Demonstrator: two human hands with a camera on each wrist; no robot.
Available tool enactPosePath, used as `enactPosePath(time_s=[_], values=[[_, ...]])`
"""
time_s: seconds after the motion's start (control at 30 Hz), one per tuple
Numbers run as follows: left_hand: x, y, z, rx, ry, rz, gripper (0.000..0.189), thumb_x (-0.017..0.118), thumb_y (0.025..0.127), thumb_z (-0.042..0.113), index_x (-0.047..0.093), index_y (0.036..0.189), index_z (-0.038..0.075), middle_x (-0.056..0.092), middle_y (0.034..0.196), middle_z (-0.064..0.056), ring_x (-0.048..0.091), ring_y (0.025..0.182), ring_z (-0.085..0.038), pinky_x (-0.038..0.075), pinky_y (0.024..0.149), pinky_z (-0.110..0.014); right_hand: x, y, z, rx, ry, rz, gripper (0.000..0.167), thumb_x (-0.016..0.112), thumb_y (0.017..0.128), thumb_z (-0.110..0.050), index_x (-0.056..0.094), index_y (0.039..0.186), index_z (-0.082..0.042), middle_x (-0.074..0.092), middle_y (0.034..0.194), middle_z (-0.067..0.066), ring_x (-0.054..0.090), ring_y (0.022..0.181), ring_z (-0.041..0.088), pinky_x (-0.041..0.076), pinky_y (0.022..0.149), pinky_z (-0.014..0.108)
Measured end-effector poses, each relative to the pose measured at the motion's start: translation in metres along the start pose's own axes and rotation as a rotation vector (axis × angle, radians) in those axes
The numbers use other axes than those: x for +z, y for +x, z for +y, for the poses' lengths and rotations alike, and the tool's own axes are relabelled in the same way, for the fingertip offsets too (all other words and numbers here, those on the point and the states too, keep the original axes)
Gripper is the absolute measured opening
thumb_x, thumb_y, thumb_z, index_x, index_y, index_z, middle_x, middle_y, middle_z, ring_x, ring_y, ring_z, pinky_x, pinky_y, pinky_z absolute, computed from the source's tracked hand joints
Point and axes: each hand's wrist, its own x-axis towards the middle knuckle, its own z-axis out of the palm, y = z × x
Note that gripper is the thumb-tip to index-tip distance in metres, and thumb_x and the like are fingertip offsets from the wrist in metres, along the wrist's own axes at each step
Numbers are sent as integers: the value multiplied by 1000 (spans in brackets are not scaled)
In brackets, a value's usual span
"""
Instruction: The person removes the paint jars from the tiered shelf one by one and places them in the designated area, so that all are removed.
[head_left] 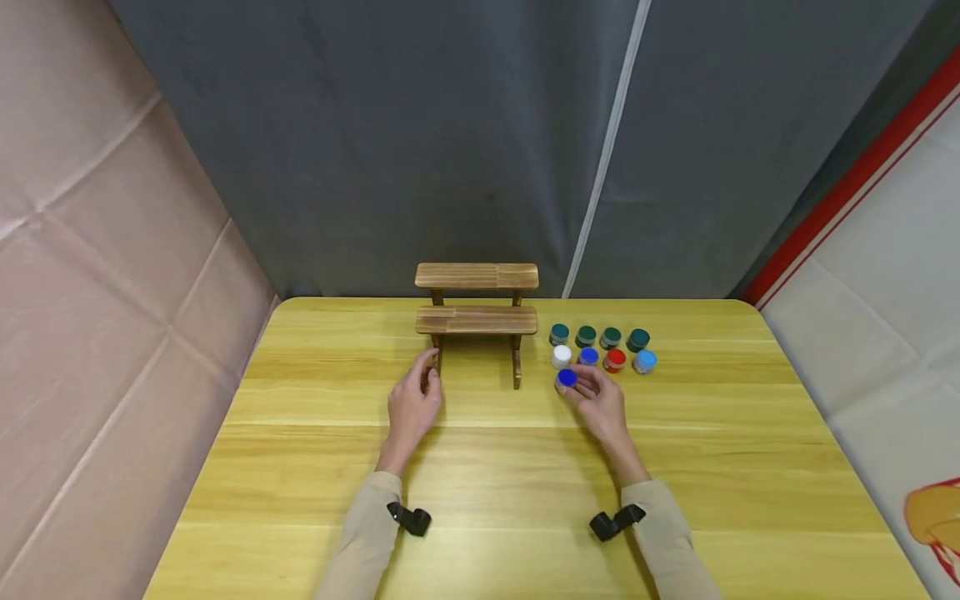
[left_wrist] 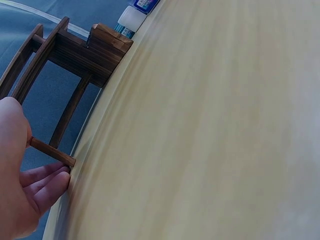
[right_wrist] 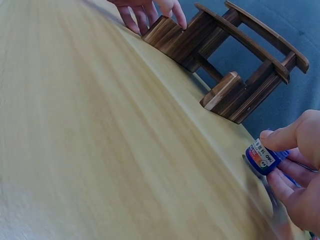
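A two-tier wooden stand stands near the back of the table. My left hand holds its left leg low down; in the left wrist view, the fingers curl at the leg's foot and the thumb is on the other side. To the right of the stand, my right hand pinches a small paint jar with a blue lid and a printed label. Thumb and fingers grip the jar from its sides, close over the table, in front of the other jars.
Several paint jars form two rows right of the stand. Dark green and teal lids make up the back row. In front are a white jar, a blue one, a red one and a light blue one. A grey curtain hangs behind.
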Motion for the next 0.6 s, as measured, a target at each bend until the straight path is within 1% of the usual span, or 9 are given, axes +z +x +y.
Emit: enactPosePath(time_s=[0.07,0.2,0.27,0.37,0.43,0.5,0.53,0.6], values=[[0,0,0,-4,-1,-4,41,51,102,19,58,141,26,60,76,-3,48,61,-17,39,55,-32,1,0,1,4,-2,2,40,75,87,1,63,126,4,63,131,22,62,122,35,53,100,26],[-2,0,-1,-3,-1,-25,41,50,103,20,58,142,25,60,77,-3,48,62,-17,39,57,-32,2,-1,2,-4,-14,2,40,74,88,2,62,126,4,62,132,23,61,124,36,50,105,37],[-4,1,-2,0,-6,-49,40,49,104,22,57,143,25,60,79,-2,49,64,-17,39,58,-33,2,-1,3,-12,-23,5,40,74,88,2,62,126,5,62,132,24,61,124,37,50,106,40],[-10,1,-5,-5,-31,-112,40,47,106,24,54,146,26,60,82,-4,51,67,-20,41,60,-36,2,-2,4,-22,-32,7,41,74,89,0,62,128,5,62,133,24,61,125,38,49,107,40],[-15,1,-7,-22,-48,-160,41,46,108,27,50,149,28,65,93,-5,59,76,-21,48,67,-39,2,-3,4,-26,-34,5,43,75,89,-1,61,129,5,61,134,24,60,125,38,48,108,40],[-20,1,-7,-48,-79,-204,43,45,108,28,46,151,30,68,108,-8,67,91,-24,55,78,-43,2,-4,4,-34,-38,0,45,76,88,-3,60,130,5,61,135,24,59,126,38,48,108,41],[-23,0,-6,-62,-93,-222,44,45,108,28,44,152,31,68,117,-10,68,100,-27,57,84,-46,1,-5,4,-39,-41,-4,47,77,88,-5,60,131,5,60,136,24,59,127,38,47,109,41],[-29,-1,-3,-87,-111,-255,46,45,108,29,40,154,30,64,132,-14,67,115,-32,56,94,-50,0,-9,2,-49,-52,-7,50,78,88,-8,58,133,3,60,138,22,58,128,37,47,110,42]])
